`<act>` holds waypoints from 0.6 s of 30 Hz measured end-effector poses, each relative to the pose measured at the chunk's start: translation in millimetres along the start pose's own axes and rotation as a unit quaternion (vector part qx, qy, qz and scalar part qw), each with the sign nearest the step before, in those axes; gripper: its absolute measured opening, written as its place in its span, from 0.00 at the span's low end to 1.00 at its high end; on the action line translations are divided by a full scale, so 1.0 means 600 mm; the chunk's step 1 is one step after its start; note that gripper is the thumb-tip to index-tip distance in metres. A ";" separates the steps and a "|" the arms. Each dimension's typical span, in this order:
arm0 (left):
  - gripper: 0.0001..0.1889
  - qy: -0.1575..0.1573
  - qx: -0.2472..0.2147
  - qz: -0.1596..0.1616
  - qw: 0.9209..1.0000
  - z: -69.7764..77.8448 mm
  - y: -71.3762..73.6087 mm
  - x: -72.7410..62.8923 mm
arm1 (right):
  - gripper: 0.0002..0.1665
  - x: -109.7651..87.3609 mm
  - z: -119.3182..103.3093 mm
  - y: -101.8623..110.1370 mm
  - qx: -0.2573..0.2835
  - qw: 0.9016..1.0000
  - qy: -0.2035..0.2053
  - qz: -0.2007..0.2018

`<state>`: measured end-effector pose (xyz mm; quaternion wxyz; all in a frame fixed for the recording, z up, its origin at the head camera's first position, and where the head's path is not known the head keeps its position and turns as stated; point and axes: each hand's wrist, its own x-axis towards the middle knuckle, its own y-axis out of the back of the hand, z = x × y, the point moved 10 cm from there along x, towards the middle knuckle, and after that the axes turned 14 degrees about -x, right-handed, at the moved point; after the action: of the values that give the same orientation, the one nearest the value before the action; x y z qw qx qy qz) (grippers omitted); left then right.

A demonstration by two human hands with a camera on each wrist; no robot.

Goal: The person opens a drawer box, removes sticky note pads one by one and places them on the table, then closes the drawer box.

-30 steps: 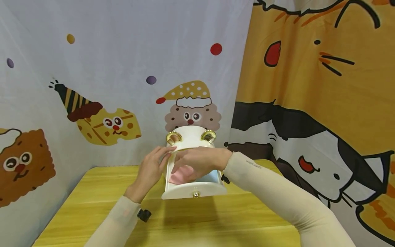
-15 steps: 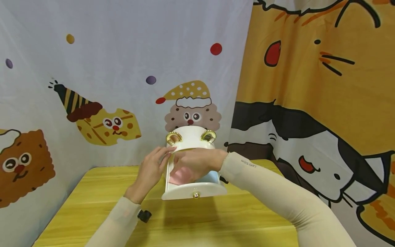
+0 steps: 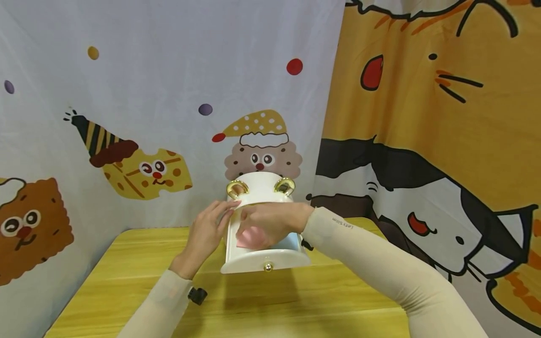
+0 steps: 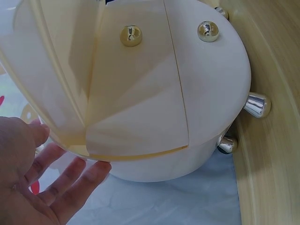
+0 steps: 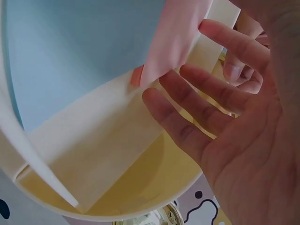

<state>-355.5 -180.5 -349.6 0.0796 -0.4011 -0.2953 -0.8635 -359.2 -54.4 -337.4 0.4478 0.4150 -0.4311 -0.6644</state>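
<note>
Because the right hand [image 3: 270, 220] sets only spread fingertips against the edge of the pink sheet [image 5: 176, 40], with the thumb hidden and any pinch impossible to tell, uneven pressure could crease or skew that sheet. A hard push might also shift the white box [image 3: 262, 185], since the left hand [image 3: 207, 227], fingers apart and extended, merely touches its rim. Located just below the centre of the head view, the sheet appears thin, pale and partly covered, lying left of the blue piece [image 3: 289, 241].
</note>
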 end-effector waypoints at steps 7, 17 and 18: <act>0.16 0.010 0.003 -0.007 1.000 -0.002 -0.002 -0.002 | 0.29 0.003 -0.002 -0.001 -0.004 1.000 -0.005 0.006; 0.16 0.008 0.001 -0.002 1.000 0.002 0.000 -0.001 | 0.29 0.004 -0.007 0.002 -0.007 1.000 0.005 0.012; 0.16 0.008 0.001 -0.002 1.000 0.001 0.001 0.000 | 0.29 0.005 -0.008 0.002 -0.009 1.000 0.006 0.014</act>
<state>-354.7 -180.4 -349.2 0.0810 -0.3935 -0.2964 -0.8665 -355.3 -58.2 -338.1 0.4632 0.4093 -0.4281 -0.6593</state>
